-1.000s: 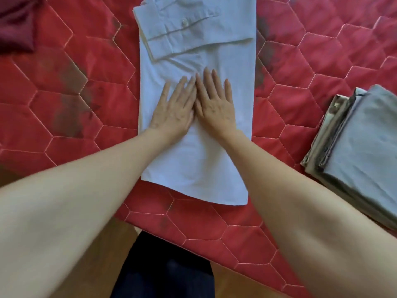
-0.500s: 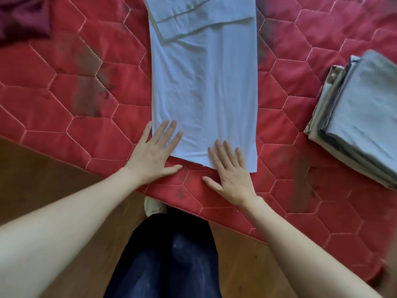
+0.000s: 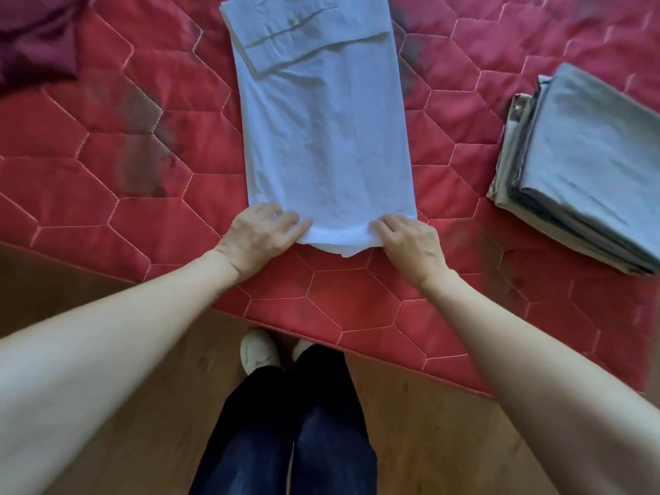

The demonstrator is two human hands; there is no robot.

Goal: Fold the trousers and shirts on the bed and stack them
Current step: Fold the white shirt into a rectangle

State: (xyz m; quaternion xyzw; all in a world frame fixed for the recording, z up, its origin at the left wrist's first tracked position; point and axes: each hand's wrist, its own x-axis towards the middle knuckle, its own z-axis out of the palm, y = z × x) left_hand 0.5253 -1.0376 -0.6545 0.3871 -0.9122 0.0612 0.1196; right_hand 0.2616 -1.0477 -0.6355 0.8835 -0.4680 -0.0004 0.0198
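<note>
While both hands pinch shirt (image 3: pixel 326 137) hem | left hand (image 3: pixel 262 234) | right hand (image 3: pixel 410 242) | bed (image 3: pixel 357 305) edge near

Head camera looks steeply down, close over the bed (image 3: pixel 357 298)

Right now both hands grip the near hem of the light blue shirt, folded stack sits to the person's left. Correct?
Not quite. The head view shows the folded stack on the person's right, not left. The rest holds: the left hand and right hand each grip the near hem of the light blue shirt on the red quilt.
</note>
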